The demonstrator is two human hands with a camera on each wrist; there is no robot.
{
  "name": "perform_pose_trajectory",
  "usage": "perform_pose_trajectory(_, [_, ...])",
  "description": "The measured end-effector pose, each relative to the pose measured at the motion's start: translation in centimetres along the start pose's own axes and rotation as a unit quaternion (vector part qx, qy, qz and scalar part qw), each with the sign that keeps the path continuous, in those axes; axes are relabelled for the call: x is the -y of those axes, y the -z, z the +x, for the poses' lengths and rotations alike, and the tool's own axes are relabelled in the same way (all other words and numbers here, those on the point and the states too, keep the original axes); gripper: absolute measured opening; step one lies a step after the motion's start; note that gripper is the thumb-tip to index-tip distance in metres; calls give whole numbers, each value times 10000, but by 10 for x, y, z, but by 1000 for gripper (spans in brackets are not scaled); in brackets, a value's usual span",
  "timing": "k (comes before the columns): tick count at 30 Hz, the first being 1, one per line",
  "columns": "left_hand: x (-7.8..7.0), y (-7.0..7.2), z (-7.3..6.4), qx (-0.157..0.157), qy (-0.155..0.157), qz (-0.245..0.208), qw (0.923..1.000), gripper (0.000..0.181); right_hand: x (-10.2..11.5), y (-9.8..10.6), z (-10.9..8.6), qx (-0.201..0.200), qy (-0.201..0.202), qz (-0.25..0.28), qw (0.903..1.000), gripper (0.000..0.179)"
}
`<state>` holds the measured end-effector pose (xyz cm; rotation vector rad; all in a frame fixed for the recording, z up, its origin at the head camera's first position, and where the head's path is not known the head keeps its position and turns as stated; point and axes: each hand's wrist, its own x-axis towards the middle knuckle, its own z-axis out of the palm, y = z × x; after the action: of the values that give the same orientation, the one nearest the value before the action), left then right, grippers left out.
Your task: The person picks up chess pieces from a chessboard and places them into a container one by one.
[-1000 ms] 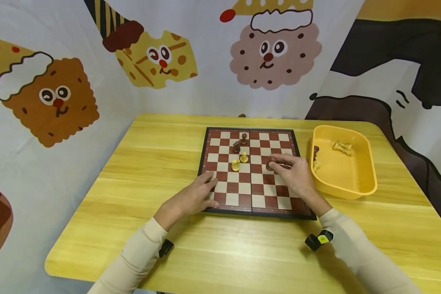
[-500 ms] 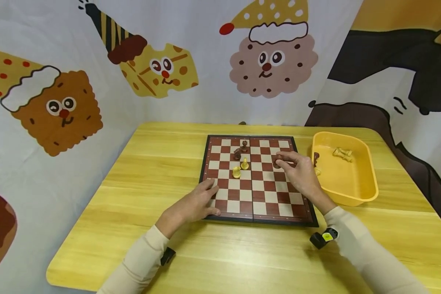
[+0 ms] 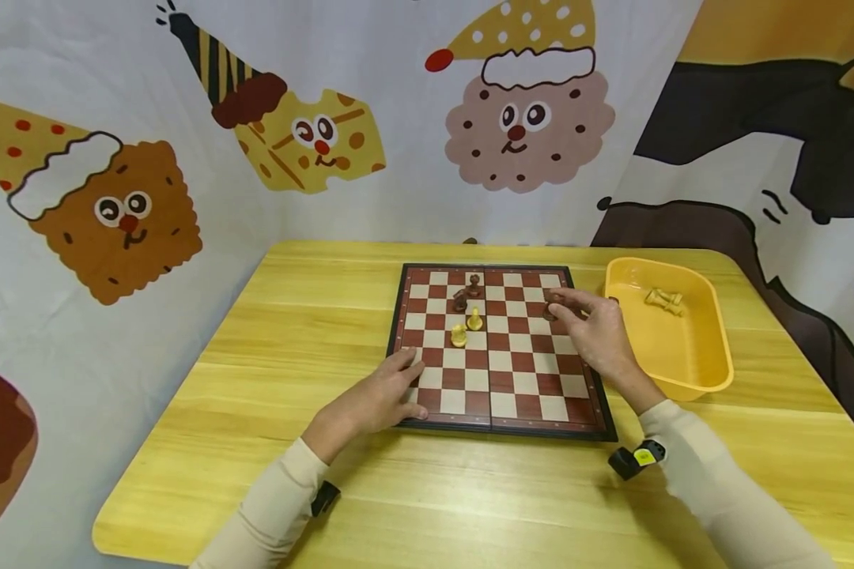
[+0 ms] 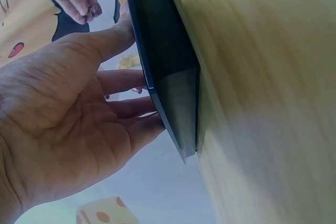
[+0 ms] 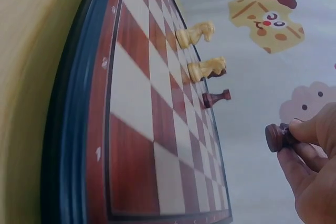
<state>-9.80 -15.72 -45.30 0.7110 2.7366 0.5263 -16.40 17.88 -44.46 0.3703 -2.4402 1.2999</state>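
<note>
My right hand (image 3: 601, 336) pinches a dark brown chess piece (image 5: 274, 137) between thumb and fingers, above the right half of the chessboard (image 3: 501, 379). The right wrist view shows its round base apart from the board; its upper part is hidden in the fingers. My left hand (image 3: 370, 393) rests at the board's near left corner, fingers loosely spread over the edge (image 4: 147, 56). Left of the middle fold stand two cream chess knights (image 5: 195, 34), one farther up the board than the other. Behind them are two dark brown chess pieces (image 3: 459, 300).
A yellow plastic tub (image 3: 726, 363) stands just right of the board, with cream chess pieces (image 3: 663, 300) lying in it. Its left inside is partly hidden by my right hand. A cartoon-printed cloth (image 3: 413, 158) hangs behind the wooden table (image 3: 256, 340).
My right hand has moved to the right across the board, towards the tub, still holding the brown piece. My left hand stays at the corner. The head view has tilted slightly up.
</note>
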Motion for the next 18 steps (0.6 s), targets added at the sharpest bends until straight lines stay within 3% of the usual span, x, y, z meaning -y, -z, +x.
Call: perform_pose_trajectory(18, [0, 0, 1, -43, -62, 102, 9999, 81, -16, 18, -11, -148, -237, -388, 9989, 25])
